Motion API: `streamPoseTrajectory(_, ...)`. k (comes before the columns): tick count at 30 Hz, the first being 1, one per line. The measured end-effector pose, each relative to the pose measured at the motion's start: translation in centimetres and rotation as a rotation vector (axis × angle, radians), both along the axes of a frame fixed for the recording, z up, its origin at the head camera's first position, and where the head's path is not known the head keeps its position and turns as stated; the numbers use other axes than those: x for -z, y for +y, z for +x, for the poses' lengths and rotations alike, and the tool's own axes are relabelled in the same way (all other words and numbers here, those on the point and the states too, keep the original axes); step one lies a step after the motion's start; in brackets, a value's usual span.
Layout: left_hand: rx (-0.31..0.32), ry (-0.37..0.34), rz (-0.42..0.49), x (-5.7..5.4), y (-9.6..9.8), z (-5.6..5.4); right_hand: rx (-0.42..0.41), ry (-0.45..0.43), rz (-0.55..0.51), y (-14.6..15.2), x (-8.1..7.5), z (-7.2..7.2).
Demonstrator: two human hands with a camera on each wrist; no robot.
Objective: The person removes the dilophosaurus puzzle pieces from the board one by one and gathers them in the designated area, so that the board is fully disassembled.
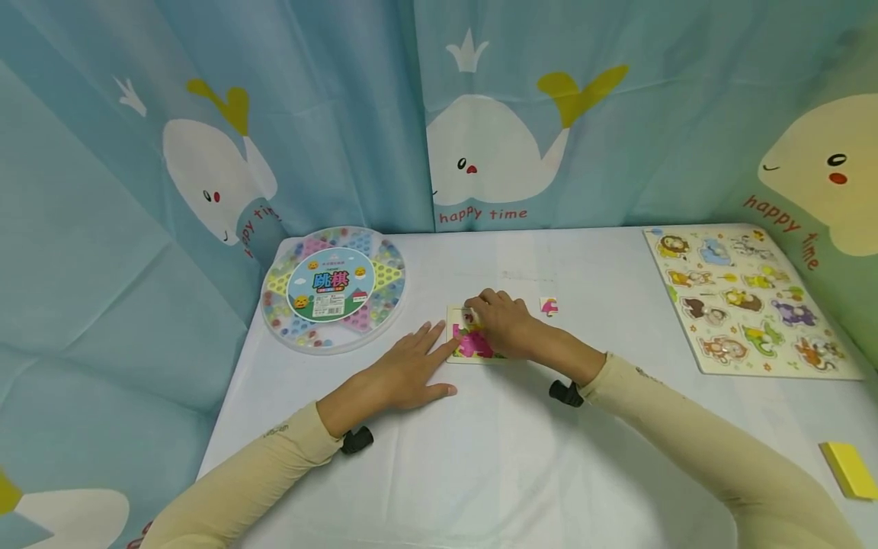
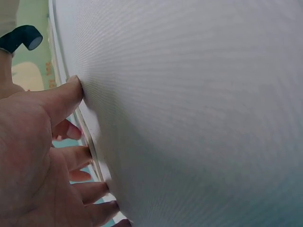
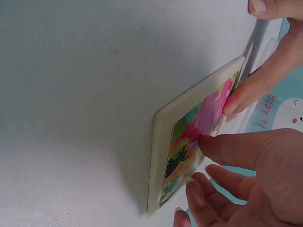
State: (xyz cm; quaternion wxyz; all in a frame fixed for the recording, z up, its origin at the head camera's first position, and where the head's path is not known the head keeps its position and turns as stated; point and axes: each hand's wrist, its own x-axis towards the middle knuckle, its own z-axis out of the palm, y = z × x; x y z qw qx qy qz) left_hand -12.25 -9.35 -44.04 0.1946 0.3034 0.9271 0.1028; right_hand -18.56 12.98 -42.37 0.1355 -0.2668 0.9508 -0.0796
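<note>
A small jigsaw puzzle [image 1: 473,347] in a pale frame, with a pink figure on green, lies flat on the white table between the two hands. My left hand [image 1: 408,370] rests beside it with fingers spread, and a fingertip [image 3: 231,108] touches its left part. Over the puzzle's upper right my right hand [image 1: 506,324] bends its fingers, the thumb [image 3: 213,147] on the picture and the other fingertips near the far rim. It pinches a puzzle piece there, mostly hidden by the fingers. A loose pink and white puzzle piece [image 1: 549,306] lies right of that hand.
A round Chinese checkers box [image 1: 277,328] with colored marbles lies at the back left. A large animal peg board [image 1: 686,305] lies at the right, and a yellow block [image 1: 849,470] near the right edge. Blue curtains [image 1: 357,114] with whales hang behind the table.
</note>
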Motion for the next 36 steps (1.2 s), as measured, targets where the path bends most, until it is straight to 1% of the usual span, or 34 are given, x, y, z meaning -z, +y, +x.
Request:
streamPoseTrajectory(3,0.002,0.007,-0.006,0.0,0.0,0.0,0.014,0.001,-0.009,0.0,0.0,-0.1)
streamPoseTrajectory(9,-0.001,0.008,-0.009,-0.1,0.1,0.1,0.016,0.030,-0.048,0.3,-0.1,0.2)
streamPoseTrajectory(16,-0.007,0.000,-0.014,-0.3,0.2,0.1,0.094,0.061,-0.121,0.7,0.3,0.5)
streamPoseTrajectory(22,-0.010,0.000,-0.017,-0.1,0.1,0.1,0.060,0.105,-0.188,1.2,0.9,0.6)
streamPoseTrajectory(26,-0.007,0.002,-0.017,0.0,0.1,0.1,0.041,0.097,-0.227,1.4,1.0,0.5)
streamPoseTrajectory(29,-0.005,0.005,-0.021,0.0,0.0,0.1,0.012,0.103,-0.257,1.5,1.1,0.5)
streamPoseTrajectory(33,-0.001,0.006,-0.023,0.0,0.1,0.1,-0.029,0.164,-0.280,1.6,1.2,0.5)
streamPoseTrajectory(36,-0.002,0.004,-0.020,-0.1,0.0,0.0,-0.032,0.210,-0.289,1.5,1.2,0.7)
